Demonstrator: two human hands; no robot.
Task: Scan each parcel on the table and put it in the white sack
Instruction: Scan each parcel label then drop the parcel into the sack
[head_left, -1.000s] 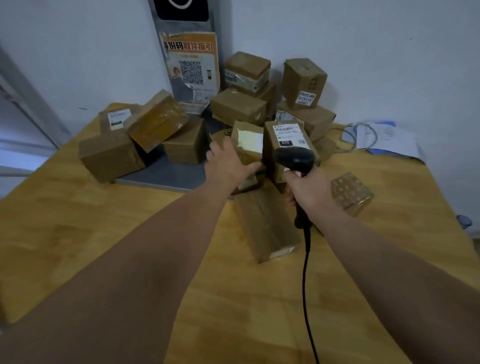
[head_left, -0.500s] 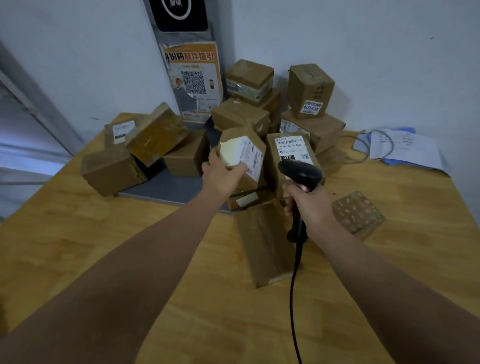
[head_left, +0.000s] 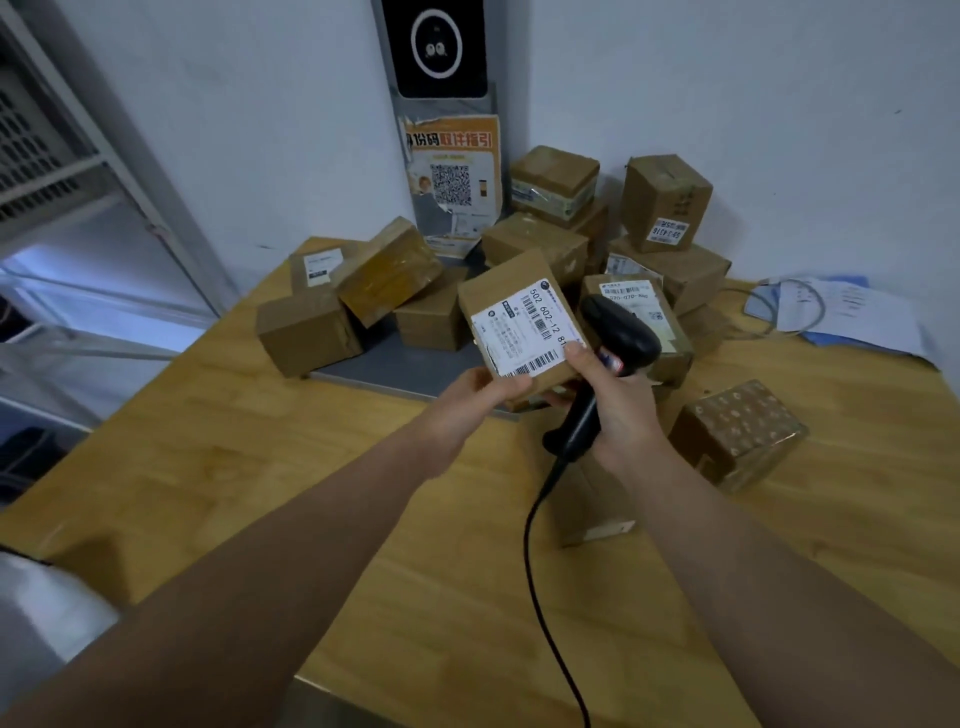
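My left hand (head_left: 470, 397) grips a small brown parcel (head_left: 511, 291) from below, lifted off the table with its white barcode label facing me. My right hand (head_left: 621, 402) holds the handle of a black barcode scanner (head_left: 618, 332), and its thumb also touches the label's right edge. The scanner's head sits just right of the parcel. Several more brown parcels (head_left: 667, 202) are piled at the back of the wooden table (head_left: 291, 467). A white sack (head_left: 36, 613) shows at the lower left edge.
A patterned box (head_left: 740, 431) stands right of my hands and a flat parcel (head_left: 592, 504) lies under them. The scanner cable (head_left: 540, 597) trails toward me. Papers and a looped cord (head_left: 841, 312) lie at the back right. A grey scale plate (head_left: 410, 364) holds some parcels.
My left hand has lifted the parcel from the pile and turned its label up toward me. My right hand has brought the scanner closer and its thumb now touches the label.
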